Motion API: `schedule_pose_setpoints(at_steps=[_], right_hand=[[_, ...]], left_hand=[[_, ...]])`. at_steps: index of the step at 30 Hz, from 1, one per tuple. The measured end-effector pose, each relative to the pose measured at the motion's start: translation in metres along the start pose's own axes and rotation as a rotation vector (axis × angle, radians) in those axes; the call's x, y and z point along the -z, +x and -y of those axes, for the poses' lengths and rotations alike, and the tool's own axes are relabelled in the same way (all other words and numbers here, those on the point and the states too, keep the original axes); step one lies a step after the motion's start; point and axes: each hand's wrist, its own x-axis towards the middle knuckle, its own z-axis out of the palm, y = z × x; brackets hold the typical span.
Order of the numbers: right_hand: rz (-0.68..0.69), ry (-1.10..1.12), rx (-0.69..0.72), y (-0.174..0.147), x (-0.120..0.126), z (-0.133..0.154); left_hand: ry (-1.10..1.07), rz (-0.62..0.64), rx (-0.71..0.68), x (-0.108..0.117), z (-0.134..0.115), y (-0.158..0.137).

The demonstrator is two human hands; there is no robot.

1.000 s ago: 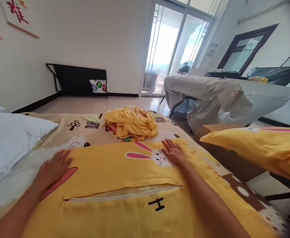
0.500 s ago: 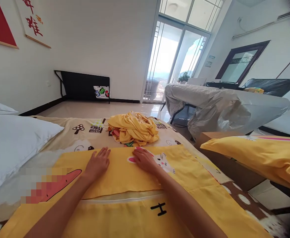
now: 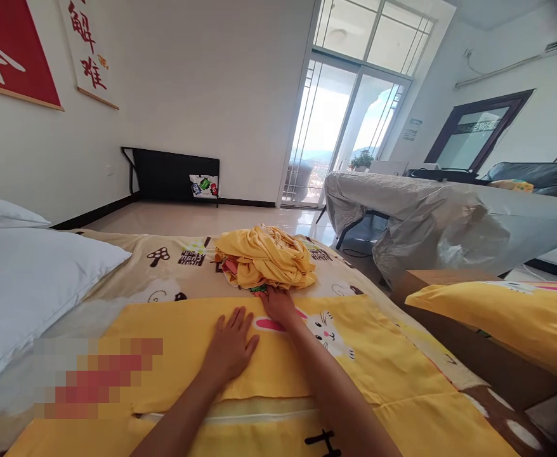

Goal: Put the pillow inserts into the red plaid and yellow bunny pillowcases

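Observation:
A yellow cloth [image 3: 178,343] printed with a white rabbit face lies spread over the bed, with an open edge and a white strip running across it. My left hand [image 3: 231,346] rests palm down on this cloth, fingers apart and holding nothing. Further forward, my right hand [image 3: 279,306] reaches to the near edge of a crumpled yellow fabric bundle [image 3: 266,257]. Its thumb stands apart and its fingertips are partly hidden against the bundle; no grip shows. The rabbit print [image 3: 326,333] lies just right of my right wrist.
White pillows [image 3: 45,266] lie at the left on the patterned bed sheet [image 3: 164,266]. A yellow pillow [image 3: 507,317] sits on a brown box [image 3: 431,279] at the right. Beyond stands a table under plastic sheeting [image 3: 402,203], near glass doors [image 3: 326,139].
My right hand has moved forward off the rabbit print to the bundle's near edge. My left hand has slid right across the cloth. The view has shifted slightly.

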Motion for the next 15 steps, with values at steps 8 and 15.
schedule_pose_setpoints(at_steps=[8, 15], right_hand=[[-0.043, 0.068, 0.201, -0.035, 0.004, 0.056], [-0.075, 0.079, 0.127, -0.023, -0.003, 0.038]], left_hand=[[-0.030, -0.003, 0.019, 0.004, -0.002, -0.002], [-0.013, -0.035, 0.028, -0.003, 0.000, -0.002]])
